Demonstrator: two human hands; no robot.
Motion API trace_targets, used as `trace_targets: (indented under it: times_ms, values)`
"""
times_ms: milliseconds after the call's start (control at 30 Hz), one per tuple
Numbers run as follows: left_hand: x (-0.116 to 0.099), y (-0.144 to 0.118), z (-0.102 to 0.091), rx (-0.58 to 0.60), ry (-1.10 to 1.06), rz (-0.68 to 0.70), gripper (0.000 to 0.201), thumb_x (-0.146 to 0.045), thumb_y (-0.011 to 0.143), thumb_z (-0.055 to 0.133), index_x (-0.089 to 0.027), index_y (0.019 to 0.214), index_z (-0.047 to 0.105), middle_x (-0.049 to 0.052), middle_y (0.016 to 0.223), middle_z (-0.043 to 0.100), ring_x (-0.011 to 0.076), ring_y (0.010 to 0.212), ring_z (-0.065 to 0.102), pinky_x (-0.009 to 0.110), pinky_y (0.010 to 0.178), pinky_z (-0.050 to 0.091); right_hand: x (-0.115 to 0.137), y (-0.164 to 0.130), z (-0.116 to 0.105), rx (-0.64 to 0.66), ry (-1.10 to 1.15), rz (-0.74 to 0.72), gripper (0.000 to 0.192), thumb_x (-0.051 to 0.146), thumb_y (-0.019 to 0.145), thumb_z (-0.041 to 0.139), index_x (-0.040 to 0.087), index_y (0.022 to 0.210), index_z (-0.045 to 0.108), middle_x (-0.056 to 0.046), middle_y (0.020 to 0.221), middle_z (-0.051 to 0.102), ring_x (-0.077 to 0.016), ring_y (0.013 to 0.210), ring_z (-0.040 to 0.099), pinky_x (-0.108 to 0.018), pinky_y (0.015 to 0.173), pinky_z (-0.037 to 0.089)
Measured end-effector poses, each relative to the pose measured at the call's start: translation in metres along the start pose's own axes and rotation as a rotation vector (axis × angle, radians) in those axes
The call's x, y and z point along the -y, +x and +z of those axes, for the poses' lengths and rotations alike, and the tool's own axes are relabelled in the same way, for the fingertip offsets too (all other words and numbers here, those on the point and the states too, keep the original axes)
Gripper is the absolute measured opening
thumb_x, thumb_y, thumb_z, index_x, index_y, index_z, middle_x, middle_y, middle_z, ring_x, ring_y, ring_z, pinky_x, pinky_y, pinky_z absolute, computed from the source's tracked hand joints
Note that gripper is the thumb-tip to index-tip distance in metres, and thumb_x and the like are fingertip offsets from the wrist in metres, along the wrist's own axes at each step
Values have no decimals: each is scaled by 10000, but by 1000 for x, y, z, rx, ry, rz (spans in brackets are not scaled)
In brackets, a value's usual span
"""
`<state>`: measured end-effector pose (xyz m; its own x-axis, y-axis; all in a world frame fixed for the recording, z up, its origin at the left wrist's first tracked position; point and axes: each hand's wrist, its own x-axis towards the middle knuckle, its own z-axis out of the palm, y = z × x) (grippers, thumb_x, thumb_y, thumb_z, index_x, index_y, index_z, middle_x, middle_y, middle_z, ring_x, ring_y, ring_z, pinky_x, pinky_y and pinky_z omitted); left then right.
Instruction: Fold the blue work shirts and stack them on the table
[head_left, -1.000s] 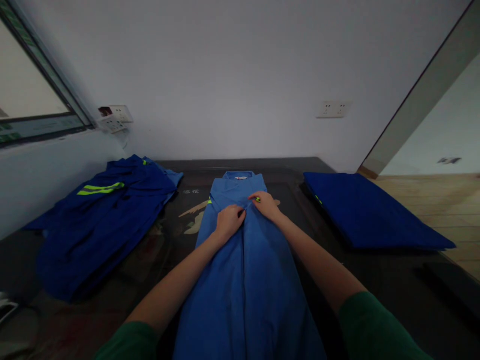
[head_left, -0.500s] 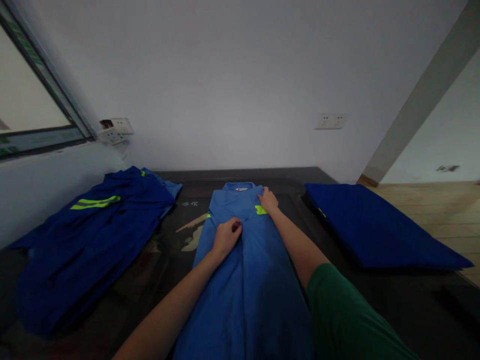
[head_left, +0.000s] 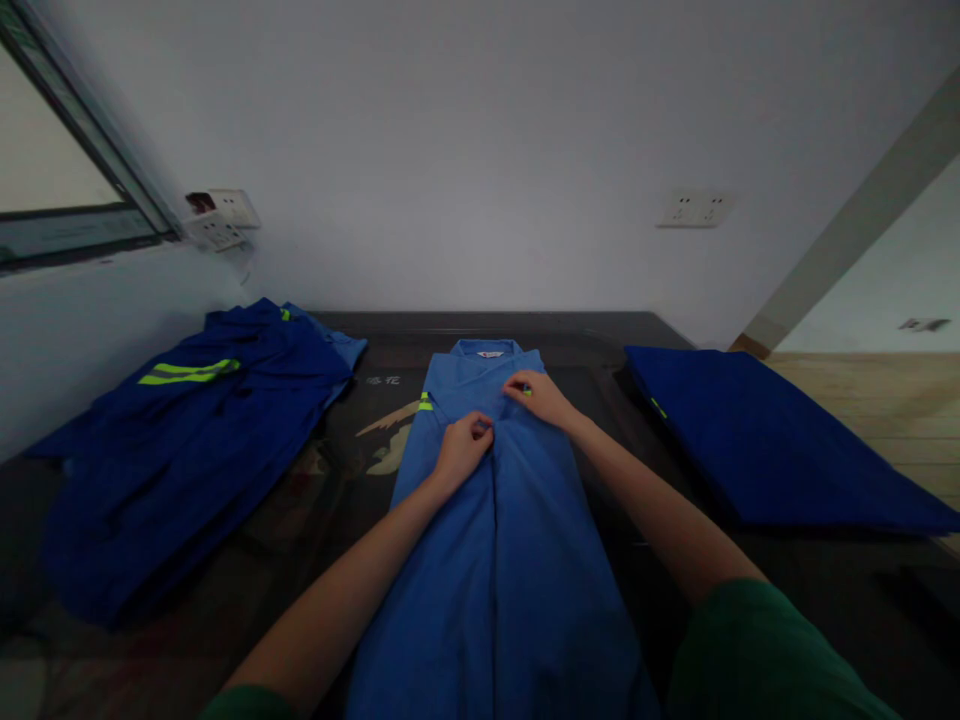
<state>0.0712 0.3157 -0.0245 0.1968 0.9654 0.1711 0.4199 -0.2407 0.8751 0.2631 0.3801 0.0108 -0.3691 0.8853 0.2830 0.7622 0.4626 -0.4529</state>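
Note:
A light blue work garment point(head_left: 495, 560) lies lengthwise on the dark table point(head_left: 585, 340), collar at the far end, sides folded in. My left hand point(head_left: 461, 450) pinches the fabric at the centre seam near the chest. A little farther and to the right, my right hand point(head_left: 538, 397) presses flat on the garment, covering most of a yellow-green reflective patch. A second small reflective patch point(head_left: 425, 402) shows at the garment's left edge.
A rumpled pile of dark blue garments point(head_left: 187, 440) with yellow-green stripes lies at the left. A neatly folded dark blue stack point(head_left: 757, 440) lies at the right. Wall sockets point(head_left: 694, 208) sit behind; a window frame is at the left and wooden floor at the right.
My right hand has come back from near the collar toward the chest and now covers the reflective patch. My left hand has stayed on the centre seam.

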Motion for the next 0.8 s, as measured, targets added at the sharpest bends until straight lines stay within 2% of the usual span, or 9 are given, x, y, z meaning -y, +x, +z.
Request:
trace_targets:
  times_ms: [33,100,233,300,400,533,600,667,800]
  values:
    - [0,0,0,2,-9,-4,126,-166,802,546,-156,884,641,-3,645,674,137,591,634,207,545,446,3,-6,2,93,82,-91,200,232,903,505,173,947,691,-42,950,690,-149,909,596,-258,859,417]
    - [-2,1,-1,7,-6,-9,124,-168,815,533,-148,889,631,5,653,674,141,602,639,213,561,460,6,-17,5,214,180,-177,183,261,887,538,178,895,701,-23,904,696,-145,867,601,-256,837,422]
    - [-11,-7,-7,60,139,56,220,-125,838,492,-142,1033,591,21,745,683,152,681,652,258,670,511,9,-26,11,224,181,-219,138,266,860,588,176,879,692,-26,875,685,-156,852,587,-276,831,414]
    - [-20,-24,-12,78,310,164,297,-136,845,510,-144,1139,553,69,949,684,186,878,653,320,816,515,9,-24,14,221,168,-237,127,259,852,603,164,835,685,-35,841,679,-159,818,583,-281,806,414]
    - [-35,-69,-21,127,583,323,386,-257,867,563,-159,1238,518,136,1285,544,262,1204,510,427,1017,416,9,-22,19,211,159,-196,123,246,841,616,152,782,668,-36,794,671,-155,762,581,-270,745,416]
    - [-51,-138,-26,414,683,484,539,-394,865,586,-241,1360,438,123,1488,347,299,1390,286,522,1119,266,8,-23,26,199,147,-108,93,220,830,619,141,792,651,-34,775,659,-149,728,580,-249,689,408]
    - [-54,-160,-26,564,669,540,616,-425,860,587,-270,1416,369,115,1537,259,298,1422,209,539,1132,222,10,-25,28,186,143,-91,72,196,830,609,138,825,650,-42,801,661,-150,742,584,-245,683,400]
    - [-53,-171,-25,648,662,549,637,-418,866,578,-265,1437,341,119,1548,226,295,1431,175,532,1137,208,14,-27,29,174,139,-75,83,197,838,599,143,871,652,-44,831,665,-151,756,591,-242,682,393]
    - [-49,-174,-22,685,662,550,594,-374,895,532,-254,1444,341,116,1544,235,292,1434,158,539,1143,173,23,-30,31,156,115,-55,104,198,836,608,167,923,656,-25,825,666,-153,770,597,-242,696,373]
